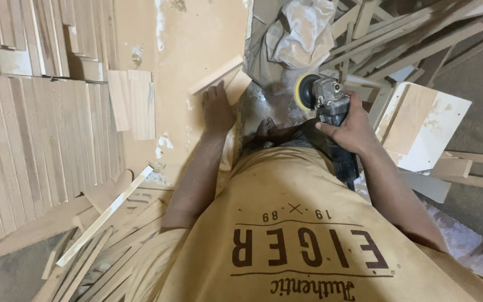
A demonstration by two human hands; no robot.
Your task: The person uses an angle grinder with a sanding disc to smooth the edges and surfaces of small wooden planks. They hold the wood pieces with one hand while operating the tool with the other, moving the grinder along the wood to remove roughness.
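1. Gripping the angle sander (331, 112), my right hand (353, 128) has its fingers wrapped round the dark body; its long axis runs away from me, yellow pad (304, 89) facing left.
2. My left hand (217, 109) lies flat, fingers spread, on a wood block (222, 78) at the desk (197, 39) edge.
3. Beyond, rough slats (398, 39) crowd the floor.

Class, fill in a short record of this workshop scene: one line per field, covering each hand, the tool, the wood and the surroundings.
Left hand: flat on a small wooden block at the board's edge
Right hand: gripping a sander
Sander pad: yellow, off the block
Left side: rows of wooden slats
Right side: loose strips, white panel
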